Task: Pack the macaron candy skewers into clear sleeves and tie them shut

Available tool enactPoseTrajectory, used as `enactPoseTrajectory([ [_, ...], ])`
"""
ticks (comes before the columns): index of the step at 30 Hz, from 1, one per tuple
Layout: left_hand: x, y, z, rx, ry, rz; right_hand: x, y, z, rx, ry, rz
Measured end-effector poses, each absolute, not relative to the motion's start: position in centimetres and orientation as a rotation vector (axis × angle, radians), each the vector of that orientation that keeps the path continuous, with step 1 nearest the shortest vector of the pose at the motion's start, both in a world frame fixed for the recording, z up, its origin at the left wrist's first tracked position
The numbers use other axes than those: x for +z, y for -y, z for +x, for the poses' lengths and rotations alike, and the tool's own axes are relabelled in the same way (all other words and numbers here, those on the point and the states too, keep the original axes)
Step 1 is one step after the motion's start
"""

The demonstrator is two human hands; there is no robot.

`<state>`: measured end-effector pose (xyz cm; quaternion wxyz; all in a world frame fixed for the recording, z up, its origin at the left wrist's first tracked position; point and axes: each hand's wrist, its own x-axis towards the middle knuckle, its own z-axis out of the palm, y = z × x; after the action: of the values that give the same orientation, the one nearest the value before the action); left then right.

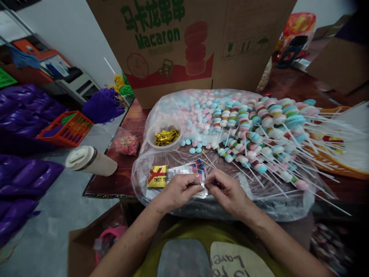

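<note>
My left hand (184,189) is closed in a pinch over a stack of printed plastic bags (190,167) near the table's front edge. Facing it, my right hand (227,190) also pinches, thumb against fingers. Only a small gap separates the two sets of fingertips; what they grip is too small to make out. Left of the bags lies a gold packet of twist ties (157,176). Behind it a translucent bowl (150,135) holds loose gold twist ties (166,137). Pastel marshmallow skewers (245,119) on white sticks are heaped to the right.
A tall cardboard box (178,57) stands at the back. Loose pink and blue candies (198,115) cover the clear plastic sheet. At left are a lidded cup (91,161) and a bag of pink pieces (127,144). An orange basket (340,165) with white sticks sits right.
</note>
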<state>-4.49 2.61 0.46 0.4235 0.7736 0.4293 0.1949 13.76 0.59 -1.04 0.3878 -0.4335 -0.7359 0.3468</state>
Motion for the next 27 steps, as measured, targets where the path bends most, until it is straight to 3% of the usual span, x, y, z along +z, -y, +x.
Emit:
enactPoseTrajectory([
  [5, 0.5, -2.0, -4.1, 0.563, -1.305, 1.887, -1.7, -0.8, 12.7, 0.649, 1.836, -1.221],
  [8, -0.4, -1.1, -3.4, 0.657, -1.352, 1.636, -2.4, -0.7, 12.2, 0.675, 1.777, -1.263],
  [17, -0.5, -2.4, -4.7, 0.599, -1.184, 1.856, -2.0, -1.5, 14.1, 1.47, 1.485, -1.124],
  [21, -0.7, -2.4, -4.8, 0.532, -1.164, 1.845, -2.4, -1.3, 13.7, 1.213, 1.555, -1.249],
  [27, -1.5, -1.7, -4.3, 0.703, -1.261, 1.851, -3.6, -0.7, 12.6, 0.893, 1.612, -1.392],
])
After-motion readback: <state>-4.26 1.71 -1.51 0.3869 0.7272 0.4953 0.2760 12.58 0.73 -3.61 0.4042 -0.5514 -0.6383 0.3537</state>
